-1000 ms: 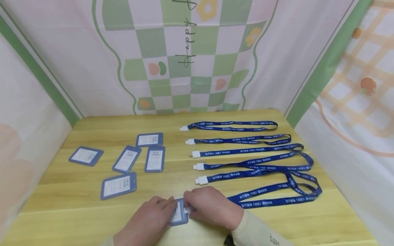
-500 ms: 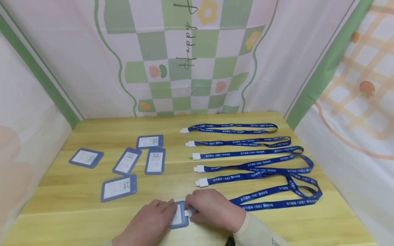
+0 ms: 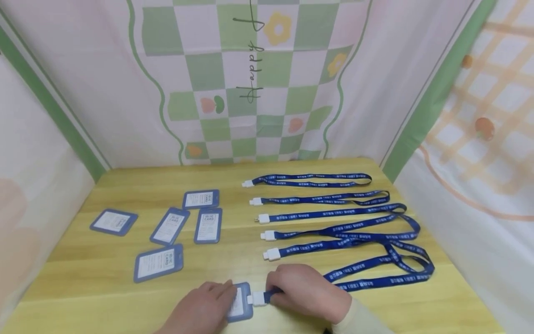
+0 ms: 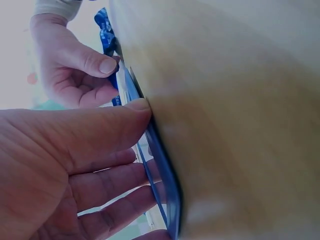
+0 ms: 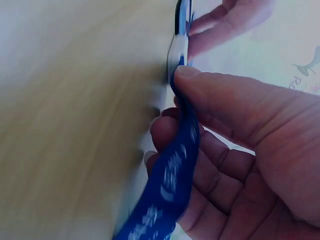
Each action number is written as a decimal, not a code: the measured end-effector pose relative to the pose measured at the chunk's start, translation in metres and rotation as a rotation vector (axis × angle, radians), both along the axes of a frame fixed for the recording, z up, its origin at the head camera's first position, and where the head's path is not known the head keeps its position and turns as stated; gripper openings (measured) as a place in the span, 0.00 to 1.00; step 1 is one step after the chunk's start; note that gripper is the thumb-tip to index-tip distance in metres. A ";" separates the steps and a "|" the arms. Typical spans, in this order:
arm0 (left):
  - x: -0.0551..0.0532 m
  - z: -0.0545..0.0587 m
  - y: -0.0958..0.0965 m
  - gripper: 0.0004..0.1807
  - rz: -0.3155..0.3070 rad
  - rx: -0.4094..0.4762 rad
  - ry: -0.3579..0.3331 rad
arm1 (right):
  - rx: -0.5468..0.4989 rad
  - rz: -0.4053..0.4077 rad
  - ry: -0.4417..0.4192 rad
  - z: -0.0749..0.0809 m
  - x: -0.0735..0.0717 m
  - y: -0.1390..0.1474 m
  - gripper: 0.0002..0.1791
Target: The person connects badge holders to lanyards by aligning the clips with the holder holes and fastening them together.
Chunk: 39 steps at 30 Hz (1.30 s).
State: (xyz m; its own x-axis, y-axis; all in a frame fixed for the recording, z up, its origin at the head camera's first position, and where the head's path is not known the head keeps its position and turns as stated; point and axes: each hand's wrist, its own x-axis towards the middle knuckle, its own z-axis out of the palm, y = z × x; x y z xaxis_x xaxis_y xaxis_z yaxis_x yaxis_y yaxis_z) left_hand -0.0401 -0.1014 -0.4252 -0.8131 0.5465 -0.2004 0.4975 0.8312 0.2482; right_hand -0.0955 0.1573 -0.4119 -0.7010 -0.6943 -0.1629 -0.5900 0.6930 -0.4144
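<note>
A blue-framed badge holder [image 3: 239,304] lies near the front of the table, with a white lanyard clip [image 3: 259,298] at its slotted end. My left hand [image 3: 203,305] grips the holder by its edges, thumb [image 4: 131,117] along one side and fingers across its card face. From the clip, a navy lanyard [image 3: 375,282] with white lettering runs off to the right. My right hand [image 3: 306,291] pinches its strap [image 5: 175,170] just behind the clip, and part of the strap is hidden under that hand.
Several more badge holders [image 3: 158,263] lie loose on the left half of the wooden table [image 3: 83,297]. On the right, several navy lanyards [image 3: 333,214] are laid out in rows, white clips pointing left. Patterned curtains [image 3: 233,106] enclose the table's back and sides.
My right hand has slid right, off the white clip and onto the strap, so the clip now shows. The left hand stays on the badge holder. The head view has tilted up slightly.
</note>
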 end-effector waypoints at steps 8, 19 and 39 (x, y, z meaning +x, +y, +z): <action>0.002 -0.005 0.001 0.36 -0.005 -0.017 -0.003 | 0.019 -0.045 0.010 0.001 0.000 0.024 0.03; 0.001 -0.006 0.000 0.49 0.004 0.008 -0.044 | 0.057 -0.067 -0.023 0.002 -0.005 0.031 0.04; -0.008 0.012 -0.018 0.28 0.108 0.027 0.151 | 0.009 -0.081 0.135 0.008 -0.018 0.025 0.07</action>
